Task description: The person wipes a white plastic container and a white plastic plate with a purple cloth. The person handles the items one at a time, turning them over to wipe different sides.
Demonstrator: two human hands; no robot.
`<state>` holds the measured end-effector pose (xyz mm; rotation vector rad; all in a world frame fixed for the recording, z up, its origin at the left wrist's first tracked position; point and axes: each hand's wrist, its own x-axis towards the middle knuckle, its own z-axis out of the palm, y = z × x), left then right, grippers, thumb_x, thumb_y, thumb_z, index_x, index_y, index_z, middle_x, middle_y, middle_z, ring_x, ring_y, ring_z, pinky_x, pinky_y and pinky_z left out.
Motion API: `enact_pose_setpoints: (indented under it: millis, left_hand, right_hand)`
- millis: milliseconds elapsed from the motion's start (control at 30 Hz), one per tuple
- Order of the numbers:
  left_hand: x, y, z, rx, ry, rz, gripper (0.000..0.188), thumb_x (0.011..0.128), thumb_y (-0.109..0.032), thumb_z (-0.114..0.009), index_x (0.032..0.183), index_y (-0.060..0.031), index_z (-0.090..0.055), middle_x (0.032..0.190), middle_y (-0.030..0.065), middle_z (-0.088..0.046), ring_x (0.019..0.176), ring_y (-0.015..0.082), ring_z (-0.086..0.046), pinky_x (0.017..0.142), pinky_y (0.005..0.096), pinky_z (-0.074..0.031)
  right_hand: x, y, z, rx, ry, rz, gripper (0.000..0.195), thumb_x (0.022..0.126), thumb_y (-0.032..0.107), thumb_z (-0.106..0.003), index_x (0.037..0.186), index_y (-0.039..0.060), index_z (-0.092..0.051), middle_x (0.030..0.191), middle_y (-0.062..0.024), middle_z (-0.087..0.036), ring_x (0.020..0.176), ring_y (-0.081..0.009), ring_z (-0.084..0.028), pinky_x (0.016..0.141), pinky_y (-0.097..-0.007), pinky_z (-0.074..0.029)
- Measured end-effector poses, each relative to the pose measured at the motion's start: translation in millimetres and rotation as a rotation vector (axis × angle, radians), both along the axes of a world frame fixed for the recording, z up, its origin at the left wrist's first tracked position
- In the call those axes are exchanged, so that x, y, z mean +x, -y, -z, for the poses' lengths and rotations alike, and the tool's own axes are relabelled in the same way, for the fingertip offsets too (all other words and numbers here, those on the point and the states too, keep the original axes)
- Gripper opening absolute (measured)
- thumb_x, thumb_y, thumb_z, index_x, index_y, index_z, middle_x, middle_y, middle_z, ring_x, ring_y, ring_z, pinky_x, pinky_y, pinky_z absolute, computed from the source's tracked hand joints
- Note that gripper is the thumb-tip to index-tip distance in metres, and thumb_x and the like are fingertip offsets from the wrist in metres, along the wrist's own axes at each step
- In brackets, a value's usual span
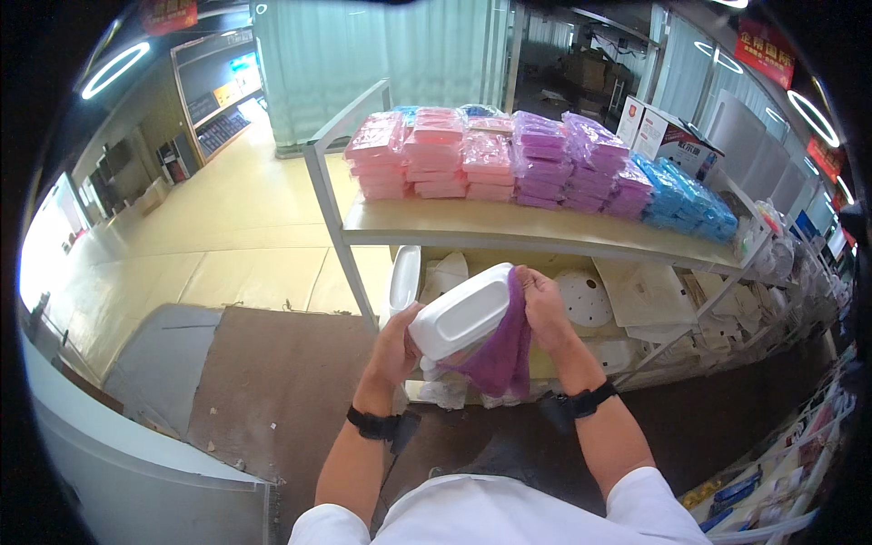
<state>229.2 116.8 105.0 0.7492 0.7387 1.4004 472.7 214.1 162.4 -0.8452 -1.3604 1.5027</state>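
A white rounded rectangular plastic container (464, 312) is held up before me, tilted, a recessed oblong panel facing the camera. My left hand (396, 346) grips its lower left end. At its upper right end, my right hand (543, 303) pinches a purple cloth (503, 354) against the container. The cloth drapes down along the container's right side. A small white knob or spout (430, 368) shows under the left end. The fingers beneath the container are mostly hidden.
A metal-framed shelf (477, 228) stands in front, bearing pink packets (436, 160), purple packets (572, 160) and blue packets (688, 197) in clear wrapping. Below lie white plastic panels (644, 293) and another white container (406, 278). A white appliance or cabinet (150, 470) is at lower left.
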Motion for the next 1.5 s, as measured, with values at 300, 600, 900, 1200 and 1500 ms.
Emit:
enact_pose_setpoints:
  millis: [300,600,900,1200,1500]
  left_hand:
    - [99.1,-14.2,-34.2,0.127,0.123,-0.136,0.068,0.107,-0.054,-0.030,0.142,0.0029,-0.042,0.136,0.0186,-0.055,0.123,0.0317,-0.060,0.101,0.0459,-0.055]
    - [130.6,-11.4,-18.9,0.105,-0.033,-0.122,0.067,0.105,-0.050,-0.043,0.141,0.0052,-0.043,0.134,0.0165,-0.056,0.121,0.0300,-0.061,0.100,0.0398,-0.055]
    - [148.5,-7.9,8.1,0.106,-0.105,-0.152,0.049,0.107,-0.040,-0.044,0.139,-0.0035,-0.047,0.131,0.0079,-0.057,0.118,0.0237,-0.061,0.099,0.0415,-0.055]
    - [176.4,13.4,-37.1,0.004,0.077,-0.143,0.085,0.100,-0.069,-0.022,0.147,-0.0009,-0.039,0.142,0.0149,-0.052,0.132,0.0274,-0.052,0.114,0.0422,-0.041]
    - [191.3,10.0,-29.6,0.020,0.197,-0.181,0.072,0.105,-0.062,-0.024,0.145,-0.0059,-0.045,0.144,0.0105,-0.054,0.131,0.0243,-0.052,0.111,0.0420,-0.042]
  right_hand:
    - [45.4,-26.2,12.9,0.468,0.570,0.505,0.053,0.104,0.048,-0.052,0.099,-0.0022,-0.066,0.079,-0.0124,-0.067,0.072,-0.0217,-0.061,0.071,-0.0389,-0.051]
    - [100.2,-29.3,-10.9,0.266,0.175,0.564,0.049,0.103,0.042,-0.055,0.099,-0.0051,-0.068,0.079,-0.0109,-0.068,0.071,-0.0229,-0.062,0.080,-0.0425,-0.050]
    - [49.9,39.5,5.8,0.926,0.313,0.006,0.044,0.096,0.037,-0.063,0.128,0.0076,-0.066,0.136,-0.0136,-0.061,0.138,-0.0334,-0.046,0.116,-0.0477,-0.027]
    - [56.7,45.7,43.8,1.002,0.396,0.086,0.074,0.095,0.060,-0.047,0.146,0.0063,-0.049,0.156,-0.0140,-0.039,0.149,-0.0403,-0.026,0.122,-0.0532,-0.012]
    - [82.4,41.1,42.0,1.231,0.611,0.121,0.051,0.104,0.041,-0.043,0.148,0.0171,-0.052,0.157,-0.0081,-0.042,0.149,-0.0327,-0.031,0.122,-0.0468,-0.016]
